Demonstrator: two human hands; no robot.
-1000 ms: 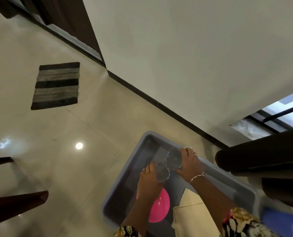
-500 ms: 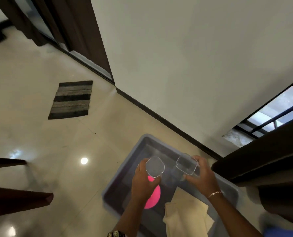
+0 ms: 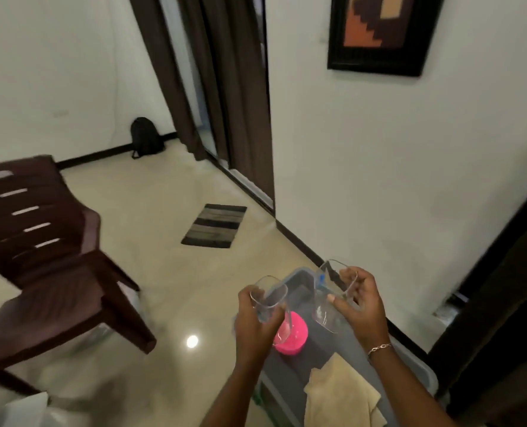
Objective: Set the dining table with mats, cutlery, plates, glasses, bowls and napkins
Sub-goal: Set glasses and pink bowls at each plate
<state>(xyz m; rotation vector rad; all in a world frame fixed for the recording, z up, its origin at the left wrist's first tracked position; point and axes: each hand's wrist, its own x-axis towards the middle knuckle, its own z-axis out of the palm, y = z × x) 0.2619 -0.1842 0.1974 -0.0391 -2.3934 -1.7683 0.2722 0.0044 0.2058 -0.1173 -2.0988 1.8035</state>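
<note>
Low beside the wall, a grey plastic tub [image 3: 300, 283] holds a pink bowl [image 3: 296, 337] and folded beige napkins [image 3: 339, 392] nearer the person. Above the tub, the left hand [image 3: 253, 322] grips a clear glass [image 3: 270, 298] round its side. The right hand [image 3: 360, 303] grips a second glass [image 3: 330, 291], tilted, with the thumb across its wall. The two glasses are apart, both over the tub's far end.

A dark brown slatted chair [image 3: 49, 263] stands on the glossy cream floor [image 3: 163, 195] at the left, blurred. A grey-and-black striped rug [image 3: 214, 225] lies near the doorway, where brown curtains [image 3: 225, 87] hang. A black backpack [image 3: 146, 137] sits at the floor's far edge against the wall. A framed picture [image 3: 382, 29] hangs on the right wall.
</note>
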